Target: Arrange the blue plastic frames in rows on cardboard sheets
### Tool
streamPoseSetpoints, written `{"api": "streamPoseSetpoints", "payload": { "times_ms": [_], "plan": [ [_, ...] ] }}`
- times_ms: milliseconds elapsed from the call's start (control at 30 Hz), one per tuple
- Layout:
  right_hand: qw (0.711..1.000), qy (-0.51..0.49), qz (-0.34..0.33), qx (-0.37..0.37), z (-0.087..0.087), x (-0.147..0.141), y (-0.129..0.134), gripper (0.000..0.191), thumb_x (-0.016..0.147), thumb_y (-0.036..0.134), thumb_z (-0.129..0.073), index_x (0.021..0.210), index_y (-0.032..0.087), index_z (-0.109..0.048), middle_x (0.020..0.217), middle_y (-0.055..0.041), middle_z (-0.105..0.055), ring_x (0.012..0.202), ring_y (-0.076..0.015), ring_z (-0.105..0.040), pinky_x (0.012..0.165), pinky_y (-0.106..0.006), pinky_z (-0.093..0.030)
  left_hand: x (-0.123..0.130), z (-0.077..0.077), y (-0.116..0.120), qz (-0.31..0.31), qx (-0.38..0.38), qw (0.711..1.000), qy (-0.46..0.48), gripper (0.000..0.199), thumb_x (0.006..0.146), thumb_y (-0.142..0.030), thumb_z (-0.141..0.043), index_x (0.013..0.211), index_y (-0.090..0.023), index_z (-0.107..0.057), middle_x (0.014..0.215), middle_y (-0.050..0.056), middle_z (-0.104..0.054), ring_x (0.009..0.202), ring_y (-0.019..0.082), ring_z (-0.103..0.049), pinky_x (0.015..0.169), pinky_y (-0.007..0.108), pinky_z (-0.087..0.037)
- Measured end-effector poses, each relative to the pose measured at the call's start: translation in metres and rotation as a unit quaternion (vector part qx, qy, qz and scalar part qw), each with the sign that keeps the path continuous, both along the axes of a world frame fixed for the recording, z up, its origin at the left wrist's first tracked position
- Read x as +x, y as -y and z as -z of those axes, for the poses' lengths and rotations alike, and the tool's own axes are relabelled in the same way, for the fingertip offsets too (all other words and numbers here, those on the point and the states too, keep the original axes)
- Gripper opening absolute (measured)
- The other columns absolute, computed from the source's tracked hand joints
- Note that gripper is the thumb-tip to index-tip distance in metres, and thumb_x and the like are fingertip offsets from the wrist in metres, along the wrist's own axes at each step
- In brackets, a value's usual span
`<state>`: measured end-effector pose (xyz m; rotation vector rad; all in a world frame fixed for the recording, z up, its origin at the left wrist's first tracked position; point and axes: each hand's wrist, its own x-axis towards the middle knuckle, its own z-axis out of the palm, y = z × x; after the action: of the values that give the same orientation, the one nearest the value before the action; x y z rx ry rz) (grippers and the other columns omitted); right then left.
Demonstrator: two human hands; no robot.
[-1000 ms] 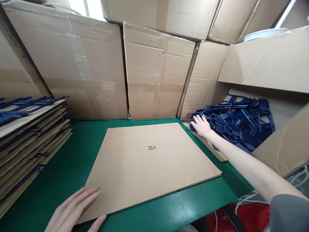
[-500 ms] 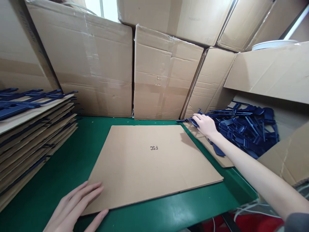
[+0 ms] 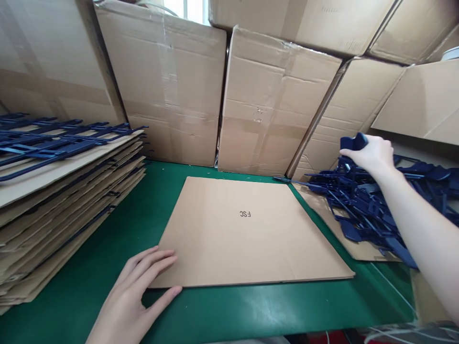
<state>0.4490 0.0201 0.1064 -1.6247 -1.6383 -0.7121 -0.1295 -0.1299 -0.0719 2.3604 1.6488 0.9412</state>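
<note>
A flat cardboard sheet (image 3: pixel 247 243) marked "FSC" lies in front of me. My left hand (image 3: pixel 139 286) rests at its near left corner, fingers apart, fingertips on the sheet and thumb at its near edge. At the right, my right hand (image 3: pixel 376 155) is raised over a tangled pile of dark blue plastic parts (image 3: pixel 366 203). Its fingers are closed round a dark blue plastic part (image 3: pixel 353 143) with a broad end. The lower end of that part merges with the pile, so I cannot tell whether it is free of it.
Layered cardboard sheets (image 3: pixel 71 224) with blue plastic frames (image 3: pixel 68 138) on top stand at the left. Large taped cartons (image 3: pixel 272 105) wall off the back of the green table (image 3: pixel 258 310). Beneath the blue pile lies another cardboard piece (image 3: pixel 366 251).
My right hand has risen from the pile's left edge, moved right, and now grips a blue plastic part. The view has shifted; my left hand stays at the sheet's corner.
</note>
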Motion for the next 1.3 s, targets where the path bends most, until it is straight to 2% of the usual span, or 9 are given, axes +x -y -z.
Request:
{"api": "streamPoseSetpoints", "payload": {
  "times_ms": [100, 200, 367, 533, 633, 767, 900, 1133, 1300],
  "plan": [
    [0.999, -0.039, 0.036, 0.004, 0.002, -0.038, 0.02, 0.028, 0.077, 0.041, -0.072, 0.087, 0.015, -0.067, 0.08, -0.0107, -0.068, 0.081, -0.0278, -0.065, 0.075, -0.04, -0.049, 0.003, 0.0, 0.001, 0.007, -0.007, 1.0, 0.015, 0.032, 0.084, -0.056, -0.057, 0.104, -0.034, -0.068, 0.124, 0.0, -0.061, 0.119, 0.029, -0.051, 0.087, 0.04, -0.055],
    [0.995, 0.027, -0.099, 0.019, 0.025, -0.092, 0.032, 0.024, 0.086, 0.035, -0.065, 0.1, 0.016, -0.066, 0.095, -0.0089, -0.07, 0.086, -0.0229, -0.065, 0.081, -0.034, -0.049, 0.004, -0.003, 0.003, 0.02, -0.029, 0.999, 0.029, 0.028, 0.082, -0.054, -0.061, 0.089, -0.029, -0.069, 0.121, 0.002, -0.061, 0.118, 0.028, -0.051, 0.082, 0.036, -0.057],
    [0.898, 0.209, -0.386, -0.037, 0.081, -0.188, 0.026, 0.021, 0.096, 0.023, -0.048, 0.112, 0.018, -0.062, 0.112, -0.0078, -0.067, 0.099, -0.0199, -0.062, 0.086, -0.033, -0.049, 0.005, -0.035, -0.004, 0.004, -0.101, 0.994, 0.042, 0.035, 0.086, -0.057, -0.052, 0.092, -0.027, -0.069, 0.105, 0.003, -0.068, 0.102, 0.024, -0.061, 0.081, 0.033, -0.055],
    [0.83, 0.284, -0.476, 0.057, 0.115, -0.287, 0.006, 0.022, 0.097, 0.014, -0.043, 0.098, 0.017, -0.065, 0.111, -0.0058, -0.068, 0.089, -0.0192, -0.061, 0.07, -0.03, -0.048, 0.009, -0.08, -0.057, 0.028, -0.114, 0.993, 0.01, 0.043, 0.088, -0.056, -0.045, 0.105, -0.023, -0.066, 0.11, 0.004, -0.068, 0.106, 0.025, -0.06, 0.09, 0.035, -0.049],
    [0.824, 0.264, -0.497, 0.064, 0.124, -0.328, -0.005, 0.022, 0.097, 0.012, -0.042, 0.099, 0.016, -0.064, 0.112, -0.0077, -0.067, 0.089, -0.0197, -0.06, 0.07, -0.031, -0.047, 0.019, -0.087, -0.11, 0.038, -0.094, 0.995, -0.006, 0.037, 0.089, -0.043, -0.046, 0.114, -0.021, -0.062, 0.114, 0.006, -0.066, 0.104, 0.023, -0.061, 0.09, 0.032, -0.049],
    [0.822, 0.194, -0.534, 0.023, 0.142, -0.343, -0.012, 0.019, 0.093, 0.011, -0.045, 0.101, 0.016, -0.062, 0.115, -0.0103, -0.064, 0.094, -0.0216, -0.058, 0.08, -0.035, -0.048, 0.031, -0.066, -0.165, -0.059, -0.054, 0.997, -0.019, 0.032, 0.085, -0.026, -0.05, 0.115, -0.018, -0.059, 0.11, 0.01, -0.065, 0.104, 0.027, -0.058, 0.089, 0.039, -0.047],
    [0.817, 0.137, -0.56, -0.003, 0.156, -0.327, -0.007, 0.018, 0.094, 0.011, -0.043, 0.098, 0.018, -0.059, 0.109, -0.0103, -0.064, 0.094, -0.021, -0.057, 0.082, -0.036, -0.048, 0.031, -0.038, -0.177, -0.089, -0.011, 0.995, -0.03, 0.032, 0.084, -0.019, -0.048, 0.115, -0.018, -0.058, 0.116, 0.012, -0.06, 0.109, 0.032, -0.05, 0.092, 0.048, -0.042],
    [0.833, 0.077, -0.545, -0.066, 0.159, -0.314, -0.002, 0.008, 0.089, 0.013, -0.052, 0.092, 0.018, -0.056, 0.102, -0.011, -0.061, 0.092, -0.0218, -0.056, 0.077, -0.033, -0.048, 0.039, -0.03, -0.154, 0.034, 0.038, 0.998, -0.046, 0.027, 0.089, -0.017, -0.042, 0.111, -0.018, -0.058, 0.112, 0.009, -0.058, 0.107, 0.026, -0.049, 0.094, 0.041, -0.04],
    [0.841, 0.043, -0.53, -0.101, 0.169, -0.319, -0.004, 0.012, 0.086, 0.011, -0.052, 0.094, 0.019, -0.056, 0.106, -0.0113, -0.06, 0.098, -0.0237, -0.056, 0.082, -0.036, -0.048, 0.057, -0.032, -0.134, 0.162, 0.034, 0.983, -0.081, 0.03, 0.093, -0.034, -0.048, 0.119, -0.02, -0.054, 0.115, 0.008, -0.058, 0.108, 0.023, -0.051, 0.096, 0.036, -0.041]
  ]
}}
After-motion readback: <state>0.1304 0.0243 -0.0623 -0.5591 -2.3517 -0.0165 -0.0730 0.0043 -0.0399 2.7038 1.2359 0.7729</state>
